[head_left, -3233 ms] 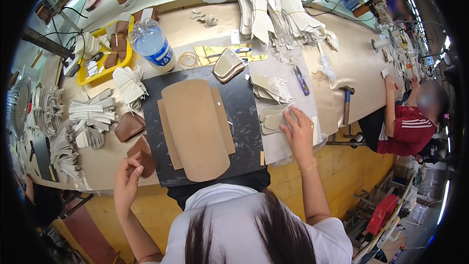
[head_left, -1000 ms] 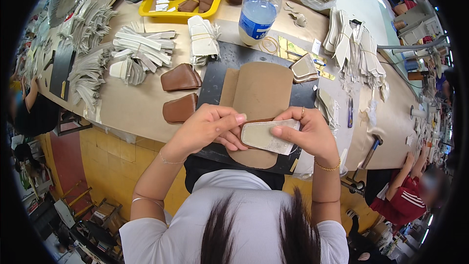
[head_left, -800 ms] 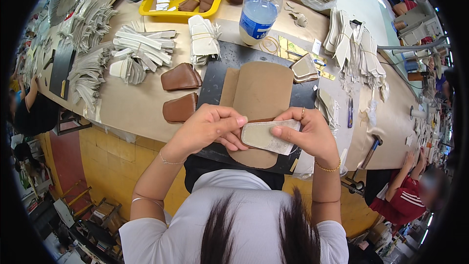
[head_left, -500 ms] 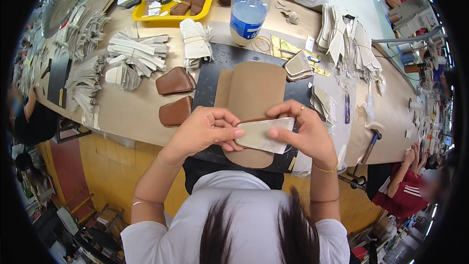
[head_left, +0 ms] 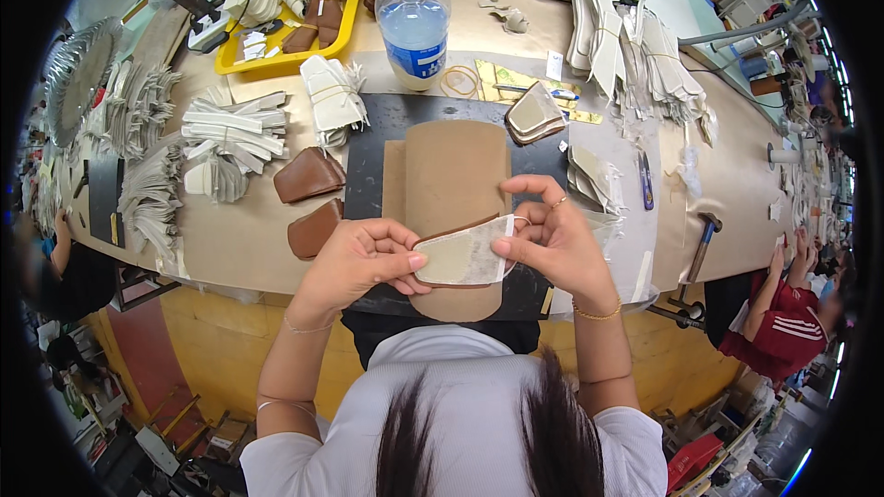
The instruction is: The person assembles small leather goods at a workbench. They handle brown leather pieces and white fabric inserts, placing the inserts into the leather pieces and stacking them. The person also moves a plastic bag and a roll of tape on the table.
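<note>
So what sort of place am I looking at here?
Most likely a leather-goods or shoe-part workshop. The long tan workbench carries bundled stacks of pale cut pieces, brown leather shaped parts and a hammer, and both hands hold a pale, brown-edged cut piece.

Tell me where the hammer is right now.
In the head view, the hammer lies at the table's right side, beyond the right hand, below the blue snips.
</note>
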The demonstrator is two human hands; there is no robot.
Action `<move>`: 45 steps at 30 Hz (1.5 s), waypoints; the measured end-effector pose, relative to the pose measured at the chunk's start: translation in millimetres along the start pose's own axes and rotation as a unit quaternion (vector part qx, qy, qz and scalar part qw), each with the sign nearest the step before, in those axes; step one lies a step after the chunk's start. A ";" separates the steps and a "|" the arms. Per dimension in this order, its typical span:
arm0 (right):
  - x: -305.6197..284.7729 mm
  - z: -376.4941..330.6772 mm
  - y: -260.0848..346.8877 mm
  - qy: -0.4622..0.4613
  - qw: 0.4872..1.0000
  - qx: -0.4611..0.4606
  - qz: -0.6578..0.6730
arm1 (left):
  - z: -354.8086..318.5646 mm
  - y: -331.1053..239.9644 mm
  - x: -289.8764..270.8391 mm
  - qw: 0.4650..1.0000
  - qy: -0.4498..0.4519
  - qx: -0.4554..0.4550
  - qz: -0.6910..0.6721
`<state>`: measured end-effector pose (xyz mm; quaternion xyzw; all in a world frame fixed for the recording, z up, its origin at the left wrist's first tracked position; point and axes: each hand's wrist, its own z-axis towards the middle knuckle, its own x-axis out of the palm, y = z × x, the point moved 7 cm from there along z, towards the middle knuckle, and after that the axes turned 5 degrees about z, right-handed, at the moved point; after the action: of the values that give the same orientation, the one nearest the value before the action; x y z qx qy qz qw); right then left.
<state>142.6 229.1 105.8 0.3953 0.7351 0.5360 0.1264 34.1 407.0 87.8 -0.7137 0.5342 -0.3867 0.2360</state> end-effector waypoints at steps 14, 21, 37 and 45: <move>105.4 -29.7 14.1 0.082 0.765 -0.341 -0.539 | 6.2 6.2 -7.6 0.997 0.003 0.074 -0.027; 74.0 -31.9 -3.1 0.077 0.811 -0.352 -0.460 | 9.6 14.5 -2.2 0.999 0.014 0.013 -0.042; -1.1 -42.9 -24.5 -0.095 0.967 -0.222 -0.087 | 2.5 7.5 9.8 0.996 0.036 0.052 -0.068; -46.2 -2.4 32.5 -0.126 0.971 -0.200 0.029 | -18.8 -22.9 13.0 0.978 -0.078 0.182 -0.058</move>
<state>185.9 198.0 124.6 0.4473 0.5793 0.6215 0.2793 33.9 403.5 120.0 -0.7163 0.3925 -0.4334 0.3808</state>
